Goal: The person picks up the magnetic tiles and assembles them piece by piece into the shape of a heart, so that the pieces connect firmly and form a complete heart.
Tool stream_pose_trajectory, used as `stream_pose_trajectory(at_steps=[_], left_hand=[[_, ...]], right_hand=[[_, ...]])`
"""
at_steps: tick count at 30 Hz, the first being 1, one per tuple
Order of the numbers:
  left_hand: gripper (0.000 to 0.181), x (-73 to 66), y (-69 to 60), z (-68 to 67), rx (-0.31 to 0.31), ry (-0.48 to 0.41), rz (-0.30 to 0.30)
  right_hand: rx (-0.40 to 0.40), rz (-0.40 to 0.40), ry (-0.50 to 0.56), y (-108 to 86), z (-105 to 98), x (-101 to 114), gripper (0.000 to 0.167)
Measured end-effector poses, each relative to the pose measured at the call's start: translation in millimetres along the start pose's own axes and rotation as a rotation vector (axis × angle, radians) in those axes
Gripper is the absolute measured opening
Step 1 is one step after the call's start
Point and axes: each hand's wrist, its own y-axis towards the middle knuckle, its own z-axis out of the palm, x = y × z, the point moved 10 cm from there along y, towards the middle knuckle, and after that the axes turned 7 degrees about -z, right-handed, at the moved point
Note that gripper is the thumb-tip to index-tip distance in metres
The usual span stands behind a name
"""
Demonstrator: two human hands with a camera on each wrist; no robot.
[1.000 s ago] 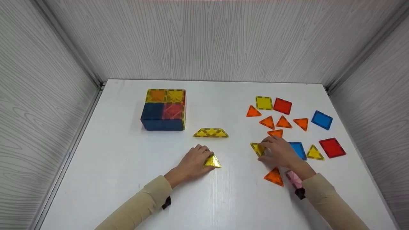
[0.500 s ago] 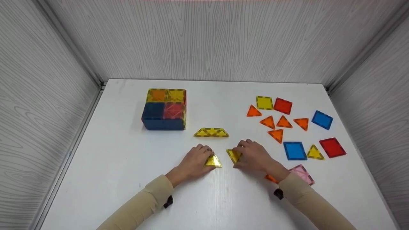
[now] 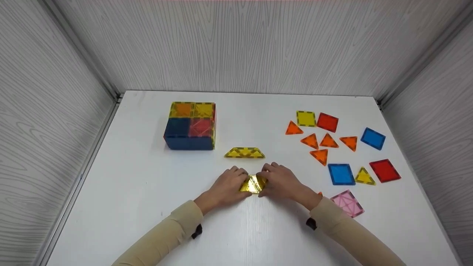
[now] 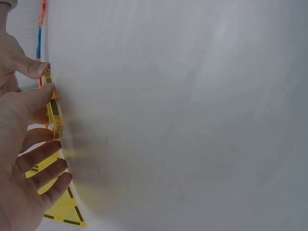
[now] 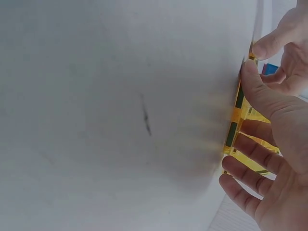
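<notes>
- Grey wood-grain walls box in a white counter, with see-through coloured tiles all over it.
- Both hands are busy near the middle. Left hand has one yellow tile pinched between thumb and fingertips, other fingers loosely spread.
- Right hand does the same with another yellow tile, thumb on the near edge.
- Those two are side by side, seemingly edge to edge, but glare makes actual contact hard to tell.
- Just beyond them sits a yellow trapezoid.
- Farther back on the left: a low block with a blue front and a four-colour top.
- Off to the right, a loose scatter: orange triangles, blue squares, red squares, a yellow square, a yellow triangle and a pink square, partly behind the right sleeve.
</notes>
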Motion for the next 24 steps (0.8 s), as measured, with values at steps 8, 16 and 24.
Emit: stream_pose_trajectory(at_steps=[8,16,24], left_hand=[[0.049,-1.9,1.9,-2.7,0.004,-0.005,-0.006],[0.056,-3.5,3.0,-2.9,-0.015,0.004,0.016],[0.054,-7.0,2.3,-3.3,-0.035,0.005,0.052]], right_hand=[[-0.009,0.010,0.029,0.3,0,-3,0.058],[0.038,0.055,0.064,-19.5,0,-16,0.062],[0.031,0.072,0.078,-93.0,-11,-51,0.058]])
